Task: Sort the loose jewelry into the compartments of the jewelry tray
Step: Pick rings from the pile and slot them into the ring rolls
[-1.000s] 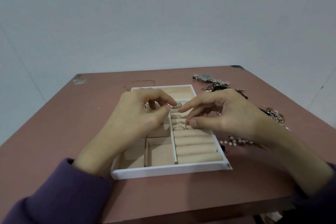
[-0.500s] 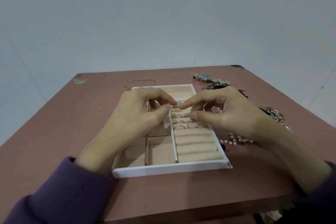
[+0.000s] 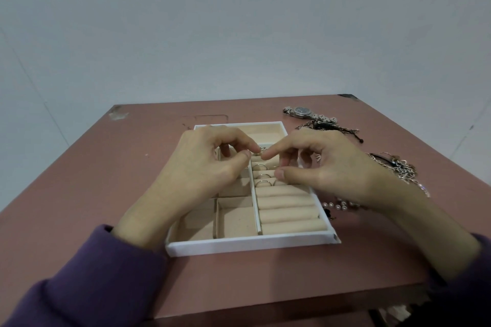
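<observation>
A white jewelry tray (image 3: 249, 245) with beige lining sits in the middle of the table. Its right half holds padded ring rolls (image 3: 288, 206); its left half has square compartments. Several thin rings (image 3: 261, 183) stand in the upper rolls. My left hand (image 3: 204, 167) hovers over the tray's far left part and pinches a small ring (image 3: 257, 152) between thumb and forefinger. My right hand (image 3: 326, 164) is over the right side, its forefinger tip touching that same ring, thumb apart below.
Loose jewelry lies to the tray's right: a metal watch (image 3: 303, 111) at the back, dark cords and chains (image 3: 326, 127), a tangle of chains (image 3: 398, 167), and a pearl strand (image 3: 337, 206) beside the tray. The table's front edge is close to my sleeves.
My right hand has lifted off the ring rolls and moved its forefinger up and left to meet the ring at my left fingertips. The left hand has barely moved.
</observation>
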